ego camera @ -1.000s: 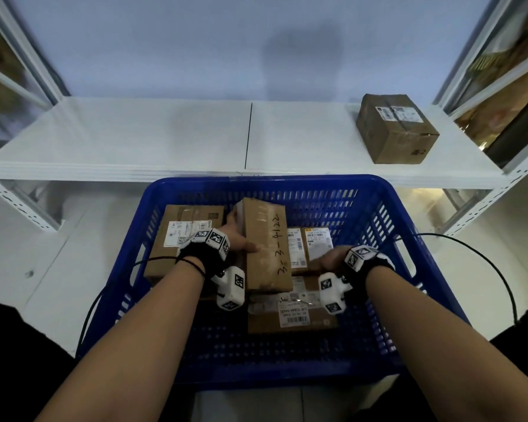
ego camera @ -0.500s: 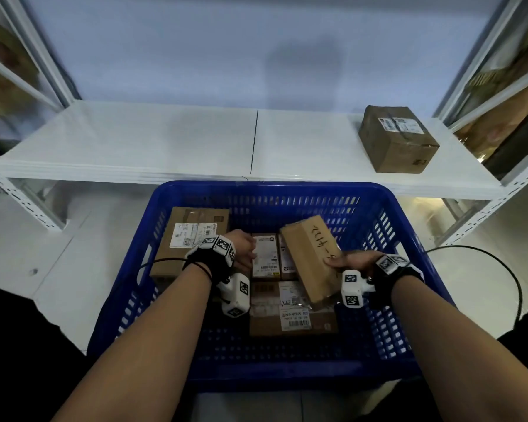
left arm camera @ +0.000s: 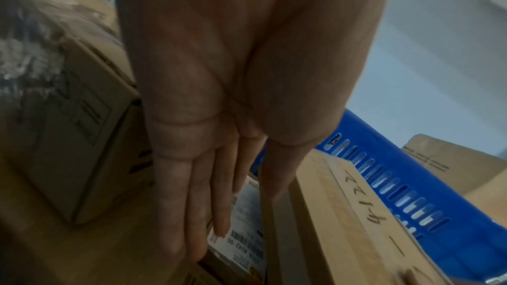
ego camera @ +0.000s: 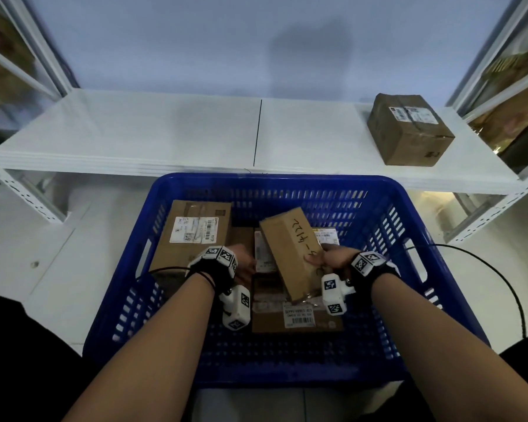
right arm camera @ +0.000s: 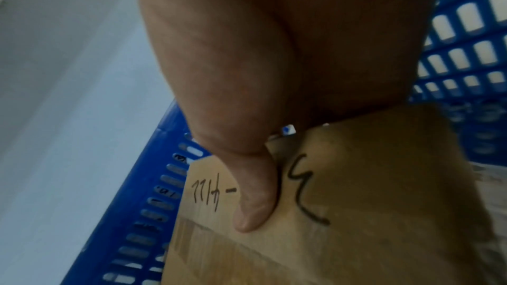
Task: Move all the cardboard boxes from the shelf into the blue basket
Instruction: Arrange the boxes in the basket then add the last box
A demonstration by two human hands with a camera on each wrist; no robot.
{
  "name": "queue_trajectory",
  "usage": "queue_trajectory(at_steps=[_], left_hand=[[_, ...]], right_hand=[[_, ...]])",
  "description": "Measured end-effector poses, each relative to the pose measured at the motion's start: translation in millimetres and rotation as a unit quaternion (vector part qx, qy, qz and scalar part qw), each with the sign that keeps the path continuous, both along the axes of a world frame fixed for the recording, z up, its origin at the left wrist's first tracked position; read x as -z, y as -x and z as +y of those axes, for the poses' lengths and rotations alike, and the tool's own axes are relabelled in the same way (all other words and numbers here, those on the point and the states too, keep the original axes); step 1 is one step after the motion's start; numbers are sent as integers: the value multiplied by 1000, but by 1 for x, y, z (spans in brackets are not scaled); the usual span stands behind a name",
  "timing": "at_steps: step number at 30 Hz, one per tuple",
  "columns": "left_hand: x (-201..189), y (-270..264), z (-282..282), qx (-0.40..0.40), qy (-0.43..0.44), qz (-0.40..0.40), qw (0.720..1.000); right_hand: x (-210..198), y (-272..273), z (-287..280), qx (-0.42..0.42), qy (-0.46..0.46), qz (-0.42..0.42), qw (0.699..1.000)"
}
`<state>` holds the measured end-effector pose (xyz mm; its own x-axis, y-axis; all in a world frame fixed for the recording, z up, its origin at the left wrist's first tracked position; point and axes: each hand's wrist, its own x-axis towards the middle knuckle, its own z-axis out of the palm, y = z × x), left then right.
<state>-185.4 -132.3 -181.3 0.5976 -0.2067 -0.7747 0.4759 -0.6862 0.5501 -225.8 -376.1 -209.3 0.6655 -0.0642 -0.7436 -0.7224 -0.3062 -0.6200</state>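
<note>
Cardboard, tilted in blue basket (ego camera: 387, 208)
Pinched by right hand (ego camera: 333, 259), thumb on handwritten box (ego camera: 290, 251); left hand (ego camera: 244, 263) alongside, fingers (left arm camera: 192, 203) straight, together.

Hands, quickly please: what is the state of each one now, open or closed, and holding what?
Left hand: open, fingers straight, holding nothing, down among the boxes in the blue basket.
Right hand: closed on the handwritten box, thumb on top.

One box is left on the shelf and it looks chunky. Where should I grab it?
Take the brown cube-like cardboard box by its two opposite side walls, both hands coming from the front over the white shelf edge. It looks too bulky for one hand, and its sides stand free.
</note>
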Motion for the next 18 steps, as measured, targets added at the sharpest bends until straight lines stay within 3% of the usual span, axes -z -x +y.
queue_trajectory(at_steps=[3,9,12,15,18], left_hand=[[-5,-1,-4,-64,76,4,995],[-12,3,-15,-241,203,16,949],[-8,2,-17,-275,234,55,931],[0,-1,-22,-271,226,61,934],[9,-5,-26,-300,239,51,922]], right_hand=[[-18,-9,4,10,-64,-14,998],[-33,-13,4,-36,-116,-34,992],[-19,-15,-7,-6,-49,-19,999],[-15,-11,-10,16,62,39,997],[-17,0,-5,32,75,68,994]])
